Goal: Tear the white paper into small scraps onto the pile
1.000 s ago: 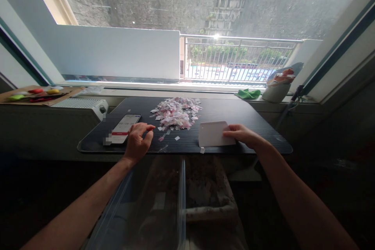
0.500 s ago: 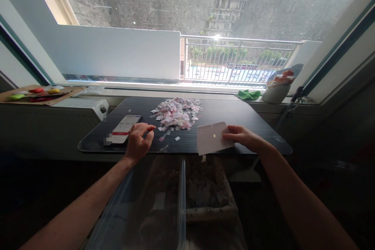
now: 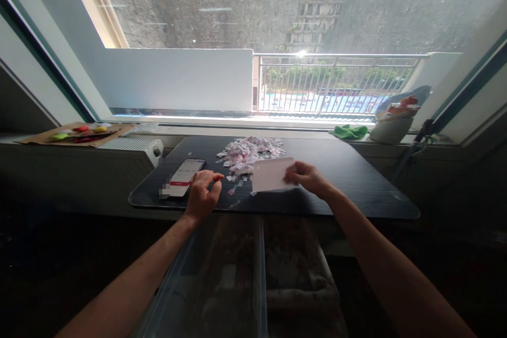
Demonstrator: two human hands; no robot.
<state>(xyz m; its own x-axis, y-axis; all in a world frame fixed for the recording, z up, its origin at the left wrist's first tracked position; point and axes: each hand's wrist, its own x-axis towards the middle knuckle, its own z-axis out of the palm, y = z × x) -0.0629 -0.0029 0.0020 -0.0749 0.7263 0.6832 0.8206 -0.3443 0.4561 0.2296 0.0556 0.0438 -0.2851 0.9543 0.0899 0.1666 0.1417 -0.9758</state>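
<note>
Over the black table (image 3: 356, 179), the right hand (image 3: 311, 177) pinches a white card (image 3: 269, 175); the left hand (image 3: 203, 193) (empty) curls half-open.

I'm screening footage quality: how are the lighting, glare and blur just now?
Head view: bright daylight through the window, glare on the top rail, dark shadow below the table; head view: right hand blurred at the white card, left hand sharper.

My left arm (image 3: 138, 261) and right arm (image 3: 380, 243) reach out in front of me, both bare. My left hand (image 3: 203, 190) has softly bent fingers (image 3: 210, 174), with a little gap by the thumb (image 3: 216, 191). My right hand (image 3: 311, 177) points inward and pinches, its fingertips (image 3: 291, 176) all blurry.
</note>
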